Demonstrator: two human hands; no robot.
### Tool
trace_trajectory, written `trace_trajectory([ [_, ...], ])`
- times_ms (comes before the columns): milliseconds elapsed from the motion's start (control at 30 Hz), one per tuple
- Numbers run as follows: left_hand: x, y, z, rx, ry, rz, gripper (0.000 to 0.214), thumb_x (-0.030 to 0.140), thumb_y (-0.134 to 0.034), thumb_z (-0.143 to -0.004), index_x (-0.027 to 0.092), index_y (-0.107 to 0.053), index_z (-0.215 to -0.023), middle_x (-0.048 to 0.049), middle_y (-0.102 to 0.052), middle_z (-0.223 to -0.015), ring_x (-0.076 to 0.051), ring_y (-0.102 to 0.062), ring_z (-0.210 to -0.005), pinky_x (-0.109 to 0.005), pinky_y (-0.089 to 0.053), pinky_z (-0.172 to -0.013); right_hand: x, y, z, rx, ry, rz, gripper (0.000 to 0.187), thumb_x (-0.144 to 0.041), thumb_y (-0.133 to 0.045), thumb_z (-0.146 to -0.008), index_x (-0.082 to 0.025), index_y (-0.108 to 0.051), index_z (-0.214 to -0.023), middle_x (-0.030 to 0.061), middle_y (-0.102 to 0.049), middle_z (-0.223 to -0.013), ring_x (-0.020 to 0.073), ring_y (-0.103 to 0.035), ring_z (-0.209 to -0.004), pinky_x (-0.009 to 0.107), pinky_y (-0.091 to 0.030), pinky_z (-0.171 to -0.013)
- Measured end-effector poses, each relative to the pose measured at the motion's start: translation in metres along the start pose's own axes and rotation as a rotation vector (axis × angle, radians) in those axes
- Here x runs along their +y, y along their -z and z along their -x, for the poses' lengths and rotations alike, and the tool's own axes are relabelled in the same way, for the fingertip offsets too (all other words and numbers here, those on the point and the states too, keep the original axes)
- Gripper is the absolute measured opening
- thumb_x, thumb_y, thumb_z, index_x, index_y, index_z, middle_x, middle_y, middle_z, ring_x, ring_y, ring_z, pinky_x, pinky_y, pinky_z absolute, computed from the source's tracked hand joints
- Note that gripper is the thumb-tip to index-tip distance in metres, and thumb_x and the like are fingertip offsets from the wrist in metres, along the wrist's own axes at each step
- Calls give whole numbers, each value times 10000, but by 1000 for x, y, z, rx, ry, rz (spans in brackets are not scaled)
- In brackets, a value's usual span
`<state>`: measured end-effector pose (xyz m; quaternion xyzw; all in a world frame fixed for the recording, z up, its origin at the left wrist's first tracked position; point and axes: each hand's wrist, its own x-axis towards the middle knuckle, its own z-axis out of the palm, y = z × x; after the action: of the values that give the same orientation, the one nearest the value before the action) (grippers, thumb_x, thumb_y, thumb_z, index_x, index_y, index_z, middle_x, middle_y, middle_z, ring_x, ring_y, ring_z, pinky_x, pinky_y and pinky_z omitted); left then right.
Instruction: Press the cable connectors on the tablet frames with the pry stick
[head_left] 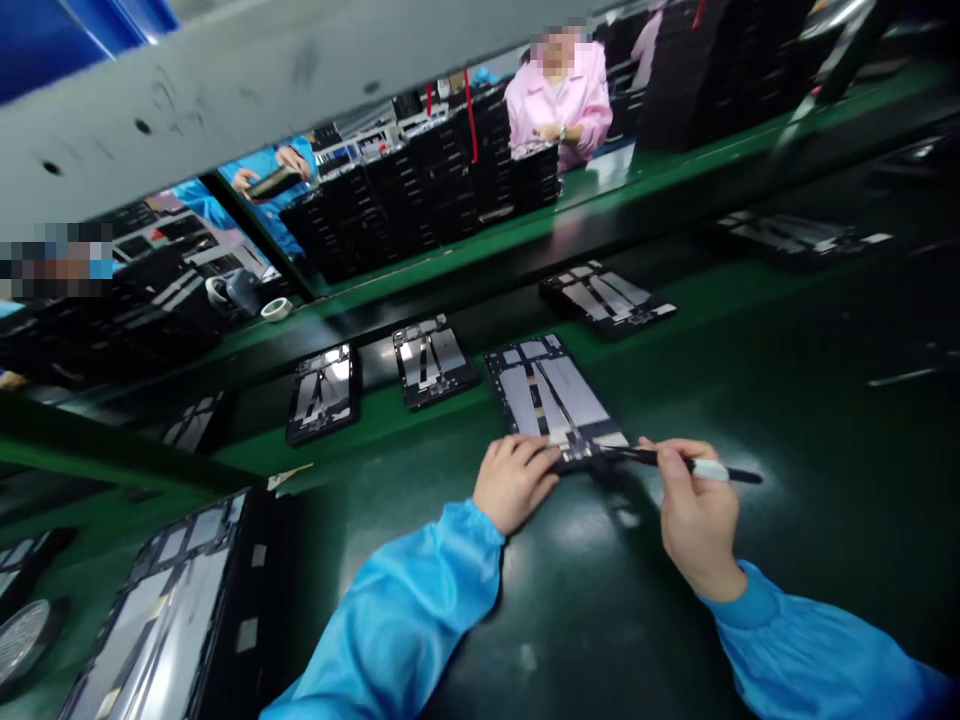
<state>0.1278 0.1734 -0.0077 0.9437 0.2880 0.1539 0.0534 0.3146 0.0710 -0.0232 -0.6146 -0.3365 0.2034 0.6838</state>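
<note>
While the L hand (517, 480) is resting on the near-L corner of the open device (562, 390) on the green bench (405, 520) (can't tell if it's gripping), the R hand (697, 510) is pinching a dark tool (709, 469), tip at the near edge. Prob. this step's needing light pressure & a steady device. Its shell is holding pale panels (585, 395); black stacks (427, 190) behind are hiding any contents.

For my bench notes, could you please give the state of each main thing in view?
Central device: uncovered, insides showing
Slim tool: held, tip at device
Left hand: resting on device's edge
Right hand: closed around tool
Lower-left device: uncovered
Tape roll: lying flat
</note>
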Motion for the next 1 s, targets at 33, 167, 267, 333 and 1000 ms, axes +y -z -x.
trace_trajectory([
  [33, -12, -3, -24, 13, 32, -13, 333, 339, -636, -919, 266, -623, -1243, -36, -636, -1293, -230, -543, -1187, -416, -436, -1006, 1, -3, -2, -9, 29, 42, 276, -532, -548, -911, -256, -539, -899, 44, -647, -892, 260, -647, -950, 429, -474, -919],
  [167, -65, -1, -97, 82, 214, -45, 281, 240, -620, -922, 234, -656, -1200, -62, -631, -1307, -259, -521, -1235, -510, -262, -1141, 4, -15, 0, -188, 49, 110, 305, -537, -569, -897, -241, -627, -856, 55, -675, -831, 253, -657, -832, 376, -523, -789],
  [267, -102, 15, -109, 128, 375, -32, 209, 286, -641, -911, 263, -697, -1111, -41, -641, -1288, -252, -493, -1281, -489, -211, -1176, 8, -20, -1, -244, -8, 93, 353, -579, -566, -889, -235, -647, -874, 61, -698, -848, 258, -681, -833, 358, -545, -756],
  [333, -127, 31, -99, 183, 537, -19, 226, 367, -618, -927, 255, -688, -1110, -49, -623, -1299, -253, -486, -1290, -480, -260, -1159, 12, -21, -2, -271, -55, 73, 385, -603, -556, -887, -232, -655, -896, 67, -709, -866, 260, -696, -836, 351, -555, -742],
  [1000, -97, 91, 75, 600, 1268, 857, 379, 423, -641, -889, 124, -616, -1120, -63, -672, -977, -154, -663, -797, -267, -548, -701, 3, -28, 5, -436, -240, -91, 626, -643, -514, -899, -169, -603, -1297, 116, -782, -851, 202, -722, -619, 326, -584, -585],
])
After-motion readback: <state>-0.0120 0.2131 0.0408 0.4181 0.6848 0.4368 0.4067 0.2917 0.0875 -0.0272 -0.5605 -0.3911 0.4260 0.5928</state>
